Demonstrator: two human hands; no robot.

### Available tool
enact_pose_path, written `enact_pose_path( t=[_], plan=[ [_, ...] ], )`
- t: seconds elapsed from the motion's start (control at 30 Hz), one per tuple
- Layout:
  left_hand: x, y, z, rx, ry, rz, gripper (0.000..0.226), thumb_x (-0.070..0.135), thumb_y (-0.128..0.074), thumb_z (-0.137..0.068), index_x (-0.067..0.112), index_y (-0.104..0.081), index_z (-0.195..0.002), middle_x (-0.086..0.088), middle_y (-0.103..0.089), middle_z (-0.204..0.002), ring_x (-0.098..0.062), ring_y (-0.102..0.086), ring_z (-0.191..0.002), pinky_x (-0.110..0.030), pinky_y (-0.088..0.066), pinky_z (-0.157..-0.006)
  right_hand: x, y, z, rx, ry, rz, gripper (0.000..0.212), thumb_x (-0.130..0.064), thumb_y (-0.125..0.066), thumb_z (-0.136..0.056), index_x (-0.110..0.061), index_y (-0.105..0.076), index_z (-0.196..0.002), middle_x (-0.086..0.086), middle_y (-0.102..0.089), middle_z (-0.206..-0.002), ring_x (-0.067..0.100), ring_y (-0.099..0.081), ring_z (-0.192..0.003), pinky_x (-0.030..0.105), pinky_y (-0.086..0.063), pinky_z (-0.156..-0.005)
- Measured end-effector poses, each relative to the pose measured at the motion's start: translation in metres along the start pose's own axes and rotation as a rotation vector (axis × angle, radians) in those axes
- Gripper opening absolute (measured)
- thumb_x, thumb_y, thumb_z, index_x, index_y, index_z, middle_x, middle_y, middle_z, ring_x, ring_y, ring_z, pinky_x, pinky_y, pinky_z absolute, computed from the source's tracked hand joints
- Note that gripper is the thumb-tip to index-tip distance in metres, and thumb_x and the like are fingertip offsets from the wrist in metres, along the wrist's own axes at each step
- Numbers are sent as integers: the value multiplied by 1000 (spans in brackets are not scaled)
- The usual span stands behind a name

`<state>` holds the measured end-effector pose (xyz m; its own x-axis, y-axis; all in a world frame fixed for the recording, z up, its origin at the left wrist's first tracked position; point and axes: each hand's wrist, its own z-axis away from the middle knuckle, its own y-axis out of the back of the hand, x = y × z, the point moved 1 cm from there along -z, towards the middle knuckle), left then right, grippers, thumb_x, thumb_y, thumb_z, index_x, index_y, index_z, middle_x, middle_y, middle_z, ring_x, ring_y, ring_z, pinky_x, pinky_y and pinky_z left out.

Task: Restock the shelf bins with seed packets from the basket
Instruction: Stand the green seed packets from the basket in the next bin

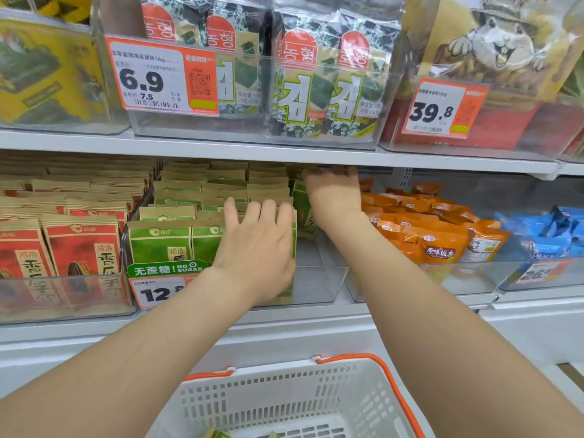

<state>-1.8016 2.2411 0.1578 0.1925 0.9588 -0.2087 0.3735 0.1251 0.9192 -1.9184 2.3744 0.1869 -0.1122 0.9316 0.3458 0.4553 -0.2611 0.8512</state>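
White basket [271, 393] with orange handles sits closest, under both forearms. Only 2 green packet corners [216, 434] show at the frame's bottom edge; the rest of its inside is out of view.

Both arms reach into the middle clear bin [316, 282] on the lower shelf. The left hand [256, 248] lies flat against the front of the right-hand row of green seed packets [158, 245], fingers straight, tips at the front packet's top edge. It grips nothing and just props the row upright.

The right hand [331, 192] is deeper in the same bin, up under the shelf edge [284, 153]. Its fingers are shadowed and blurred, so I cannot tell whether it holds anything. 1 tilted packet [301, 207], green, stands just beside that wrist; contact unclear.

The bin's front right floor is bare, so that row has room. Red packets [82, 248] fill the bin to the left, orange packets [436, 245] the one to the right.

Step in hand, by my read: seating or straightening green stock in the right row. The next move likely calls for drawing the right hand out clear of the shelf edge and dropping to the basket for another green packet. The row must not tip forward when the left hand lets go.
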Motion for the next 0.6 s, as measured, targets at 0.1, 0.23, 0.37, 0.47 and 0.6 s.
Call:
enact_pose_path(
  t=[0.1, 0.23, 0.37, 0.47, 0.6],
  plan=[
    [-2, -2, -2, 12, -11, 6, 59, 43, -51, -91, 12, -40, -140, -11, -52, -130, -34, -52, -118, -66, -29, -114, -2, -7, -14, -41, -44, 44, 53, -5, -66, -89, -15, -51, -139, 14, -53, -147, 39, -42, -141, 50, -29, -118],
    [-1, -2, -4, 29, -10, -9, 54, 43, -48, -90, 12, -44, -134, -11, -52, -125, -34, -51, -113, -63, -31, -110, -16, -19, -23, 48, -113, 95, 67, -10, -70, -89, -9, -46, -150, 20, -50, -152, 45, -45, -141, 56, -35, -115],
    [-1, -2, -5, 43, -10, -14, 51, 43, -48, -89, 13, -46, -130, -10, -52, -121, -33, -51, -110, -62, -33, -109, -23, -17, -22, 46, -89, 160, 36, -20, -84, -76, -17, -75, -111, 12, -72, -118, 39, -66, -114, 47, -50, -99],
    [-1, -1, -5, 48, -9, -23, 51, 43, -48, -90, 13, -45, -131, -10, -51, -122, -33, -51, -111, -63, -32, -110, -19, -26, -24, -135, 107, 72, 31, -7, -66, -92, -19, -66, -120, 8, -65, -129, 33, -59, -125, 42, -40, -98],
    [0, 2, -5, 23, -10, -21, 53, 43, -48, -91, 13, -42, -134, -10, -50, -125, -34, -50, -114, -63, -30, -112, -18, -42, -10, -189, 322, 79, 34, -7, -62, -94, -17, -64, -127, 7, -62, -128, 32, -61, -120, 40, -39, -97]
  ],
)
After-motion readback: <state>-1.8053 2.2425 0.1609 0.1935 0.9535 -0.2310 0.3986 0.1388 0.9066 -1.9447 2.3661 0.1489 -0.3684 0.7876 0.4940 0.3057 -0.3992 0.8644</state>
